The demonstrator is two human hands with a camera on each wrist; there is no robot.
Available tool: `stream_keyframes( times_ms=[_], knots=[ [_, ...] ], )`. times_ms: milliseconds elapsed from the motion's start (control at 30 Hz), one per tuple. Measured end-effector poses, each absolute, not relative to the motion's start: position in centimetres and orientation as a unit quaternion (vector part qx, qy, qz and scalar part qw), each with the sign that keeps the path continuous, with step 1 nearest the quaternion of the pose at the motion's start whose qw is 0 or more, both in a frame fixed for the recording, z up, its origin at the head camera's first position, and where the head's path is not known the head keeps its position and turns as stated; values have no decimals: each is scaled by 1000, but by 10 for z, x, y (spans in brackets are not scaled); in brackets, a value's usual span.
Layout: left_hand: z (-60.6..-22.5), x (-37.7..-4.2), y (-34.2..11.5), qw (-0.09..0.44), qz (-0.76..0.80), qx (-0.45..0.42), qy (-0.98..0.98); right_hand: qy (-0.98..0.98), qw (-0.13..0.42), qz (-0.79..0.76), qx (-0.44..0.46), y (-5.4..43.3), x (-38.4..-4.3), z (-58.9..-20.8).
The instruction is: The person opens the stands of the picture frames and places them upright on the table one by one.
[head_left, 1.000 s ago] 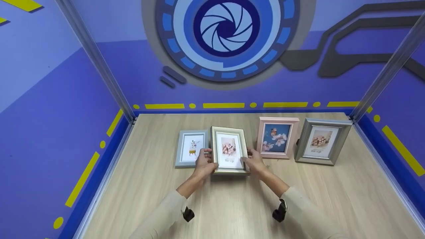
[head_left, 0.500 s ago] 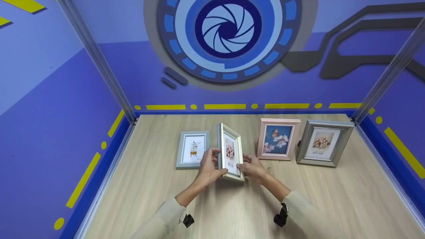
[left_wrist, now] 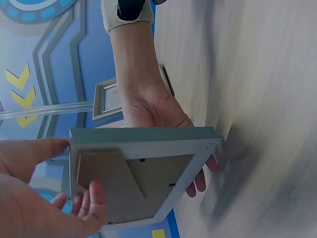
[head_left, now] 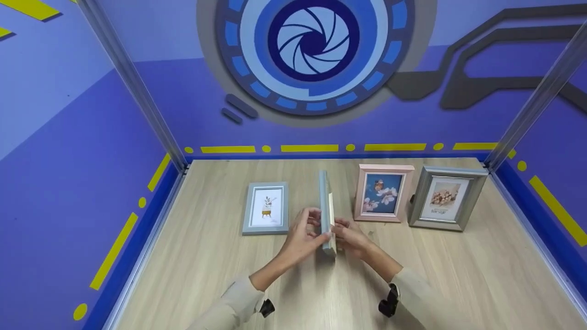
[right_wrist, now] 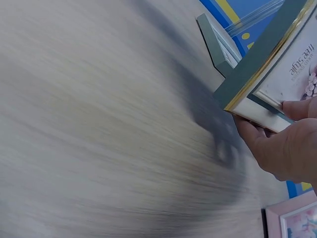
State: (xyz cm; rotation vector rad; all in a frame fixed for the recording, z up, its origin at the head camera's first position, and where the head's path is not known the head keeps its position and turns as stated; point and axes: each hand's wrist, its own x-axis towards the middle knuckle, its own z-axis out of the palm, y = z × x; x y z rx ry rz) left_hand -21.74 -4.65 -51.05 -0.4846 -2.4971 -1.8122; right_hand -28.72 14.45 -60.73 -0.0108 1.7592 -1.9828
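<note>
A gold-fronted picture frame (head_left: 324,211) with grey-green sides is held edge-on above the table by both hands. My left hand (head_left: 300,238) grips its left side, thumb at the near edge and fingers curled by the back. In the left wrist view its brown backing (left_wrist: 158,178) and angled support leg (left_wrist: 106,173) show. My right hand (head_left: 352,238) pinches the frame's lower part, its thumb on the front face, as the right wrist view shows. Printed flowers and lettering (right_wrist: 302,62) appear there. Part of the right hand is hidden behind the frame.
Left of the hands, a blue-grey picture frame (head_left: 266,208) is on the wooden table (head_left: 206,275). To the right stand a pink frame (head_left: 384,192) and a silver-grey frame (head_left: 447,197). A purple-blue wall (head_left: 284,133) rises behind; side walls flank the table.
The held frame has turned from facing the head camera to edge-on, its front now toward the right, and shifted slightly right. My left hand moved right with it; the other frames stayed put.
</note>
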Motion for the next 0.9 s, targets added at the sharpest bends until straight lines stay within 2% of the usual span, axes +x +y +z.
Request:
stream_keyframes(
  times_ms=[200, 567, 900],
  knots=[
    [-515, -219, -46, -24, -647, -151, -747, 620, 250, -744, -16, 149, -286, -608],
    [-529, -226, -61, -75, -652, -115, -746, 585, 263, -767, -7, 138, -288, -611],
    [-537, -230, -57, -133, -682, -151, -703, 579, 248, -776, -38, 144, -291, -612]
  ],
)
